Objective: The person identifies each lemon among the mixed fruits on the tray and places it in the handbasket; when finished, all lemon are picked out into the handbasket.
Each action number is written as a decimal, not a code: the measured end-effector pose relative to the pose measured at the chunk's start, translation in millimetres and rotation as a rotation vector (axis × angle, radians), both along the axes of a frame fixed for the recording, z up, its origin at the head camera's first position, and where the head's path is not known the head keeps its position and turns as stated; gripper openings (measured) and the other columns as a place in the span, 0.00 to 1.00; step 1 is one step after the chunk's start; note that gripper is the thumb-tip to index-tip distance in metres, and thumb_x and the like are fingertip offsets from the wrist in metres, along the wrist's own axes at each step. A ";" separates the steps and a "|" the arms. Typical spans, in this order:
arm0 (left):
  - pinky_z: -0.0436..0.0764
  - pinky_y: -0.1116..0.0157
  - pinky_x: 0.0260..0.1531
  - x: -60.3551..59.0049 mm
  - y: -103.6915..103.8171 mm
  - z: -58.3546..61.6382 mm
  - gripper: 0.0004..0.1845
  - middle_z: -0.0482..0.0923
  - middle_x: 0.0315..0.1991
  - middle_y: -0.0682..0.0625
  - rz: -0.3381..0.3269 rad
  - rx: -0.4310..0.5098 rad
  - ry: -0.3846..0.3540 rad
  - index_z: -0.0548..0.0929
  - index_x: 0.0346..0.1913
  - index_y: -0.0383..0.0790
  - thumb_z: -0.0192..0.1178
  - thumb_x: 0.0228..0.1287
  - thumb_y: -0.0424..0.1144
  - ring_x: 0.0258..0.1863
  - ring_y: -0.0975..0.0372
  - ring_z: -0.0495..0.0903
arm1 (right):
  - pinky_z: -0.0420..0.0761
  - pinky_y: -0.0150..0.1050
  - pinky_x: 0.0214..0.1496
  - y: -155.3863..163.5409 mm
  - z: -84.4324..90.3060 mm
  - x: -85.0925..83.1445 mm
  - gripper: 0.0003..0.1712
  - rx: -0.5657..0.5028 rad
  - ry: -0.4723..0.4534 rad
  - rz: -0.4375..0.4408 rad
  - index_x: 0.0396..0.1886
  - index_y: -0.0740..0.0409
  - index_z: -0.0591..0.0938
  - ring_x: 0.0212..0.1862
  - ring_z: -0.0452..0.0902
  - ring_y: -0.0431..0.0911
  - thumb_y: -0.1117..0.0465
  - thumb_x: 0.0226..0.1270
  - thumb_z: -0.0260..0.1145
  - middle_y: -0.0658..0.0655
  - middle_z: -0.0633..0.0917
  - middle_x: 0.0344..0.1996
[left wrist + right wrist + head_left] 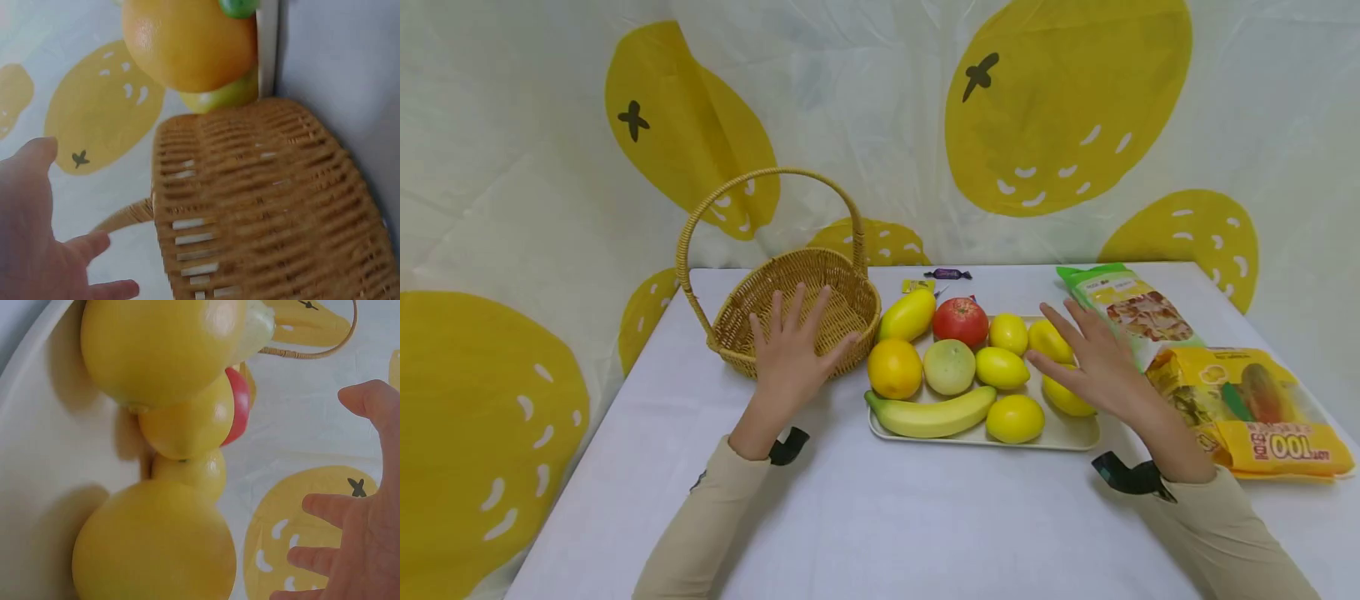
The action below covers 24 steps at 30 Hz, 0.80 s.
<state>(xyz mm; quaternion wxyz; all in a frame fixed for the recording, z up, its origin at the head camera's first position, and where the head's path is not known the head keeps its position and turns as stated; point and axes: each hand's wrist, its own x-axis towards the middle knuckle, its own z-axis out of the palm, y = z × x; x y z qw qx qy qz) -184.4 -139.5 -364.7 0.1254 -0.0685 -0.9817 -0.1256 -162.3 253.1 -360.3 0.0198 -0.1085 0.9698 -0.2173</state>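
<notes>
Left hand [792, 358] spread, empty by wicker basket [848, 293], right hand [1097, 362] likewise near tray [1077, 436]; careless brush could roll lemons [1015, 418] over its low rim.

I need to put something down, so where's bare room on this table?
The table is bare in front of the tray, between the sleeves, and at left, nearer than the basket. Fruit crowds the tray; snack bags crowd its right.
</notes>
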 end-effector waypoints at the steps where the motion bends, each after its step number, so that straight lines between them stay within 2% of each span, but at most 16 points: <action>1: 0.37 0.35 0.69 0.9 -2.1 0.8 0.43 0.45 0.78 0.47 0.001 0.008 0.021 0.51 0.78 0.61 0.47 0.64 0.72 0.77 0.46 0.37 | 0.36 0.78 0.65 -1.1 0.4 0.4 0.47 -0.015 -0.001 0.009 0.79 0.50 0.48 0.74 0.35 0.71 0.36 0.70 0.54 0.69 0.42 0.76; 5: 0.44 0.35 0.70 3.5 -11.2 6.7 0.42 0.49 0.77 0.45 -0.005 0.046 0.132 0.53 0.77 0.60 0.51 0.64 0.68 0.76 0.45 0.42 | 0.49 0.78 0.63 -7.3 0.3 0.9 0.47 -0.120 -0.026 0.050 0.79 0.52 0.50 0.73 0.41 0.72 0.42 0.70 0.60 0.69 0.44 0.76; 8: 0.51 0.36 0.68 4.1 -19.6 14.0 0.40 0.55 0.75 0.42 -0.027 0.066 0.282 0.58 0.76 0.55 0.56 0.65 0.62 0.75 0.43 0.48 | 0.57 0.76 0.62 -12.1 -2.6 0.0 0.42 -0.213 -0.014 0.091 0.76 0.58 0.56 0.69 0.51 0.72 0.50 0.70 0.63 0.71 0.51 0.73; 11: 0.57 0.37 0.67 3.2 -27.9 23.5 0.35 0.59 0.72 0.41 -0.031 0.098 0.460 0.63 0.73 0.50 0.58 0.67 0.56 0.73 0.43 0.53 | 0.66 0.70 0.61 -15.5 -6.5 -2.0 0.33 -0.274 0.027 0.131 0.69 0.65 0.66 0.63 0.63 0.69 0.58 0.69 0.64 0.72 0.62 0.66; 14: 0.60 0.38 0.65 1.0 -38.1 33.4 0.30 0.61 0.71 0.41 0.004 0.166 0.625 0.67 0.70 0.46 0.57 0.68 0.50 0.72 0.44 0.55 | 0.74 0.64 0.57 -19.2 -9.4 -4.9 0.26 -0.307 0.038 0.162 0.63 0.67 0.73 0.56 0.71 0.65 0.61 0.69 0.65 0.70 0.70 0.59; 16: 0.61 0.39 0.65 -2.1 -47.0 39.4 0.28 0.61 0.71 0.42 0.038 0.230 0.701 0.68 0.69 0.44 0.57 0.68 0.47 0.72 0.45 0.56 | 0.77 0.62 0.56 -22.1 -11.4 -8.3 0.24 -0.309 0.035 0.179 0.60 0.68 0.75 0.53 0.73 0.63 0.61 0.68 0.65 0.69 0.74 0.56; 18: 0.60 0.42 0.67 -6.7 -57.8 44.0 0.28 0.60 0.71 0.43 0.065 0.295 0.727 0.68 0.69 0.45 0.56 0.68 0.46 0.72 0.47 0.56 | 0.77 0.60 0.55 -25.2 -13.3 -11.3 0.23 -0.305 0.016 0.188 0.59 0.67 0.77 0.52 0.75 0.61 0.59 0.68 0.66 0.67 0.76 0.55; 20: 0.59 0.44 0.68 -12.0 -68.6 46.8 0.28 0.60 0.71 0.43 0.098 0.353 0.708 0.66 0.70 0.46 0.55 0.69 0.46 0.72 0.49 0.56 | 0.77 0.59 0.55 -27.6 -15.4 -13.7 0.24 -0.301 -0.007 0.184 0.58 0.65 0.78 0.52 0.75 0.59 0.56 0.68 0.66 0.65 0.78 0.54; 24: 0.58 0.47 0.69 -20.2 -87.4 46.4 0.31 0.58 0.72 0.43 0.164 0.467 0.578 0.62 0.73 0.49 0.53 0.70 0.49 0.71 0.51 0.57 | 0.77 0.58 0.55 -30.3 -18.6 -15.4 0.24 -0.288 -0.028 0.191 0.57 0.64 0.79 0.55 0.74 0.59 0.53 0.68 0.67 0.64 0.80 0.53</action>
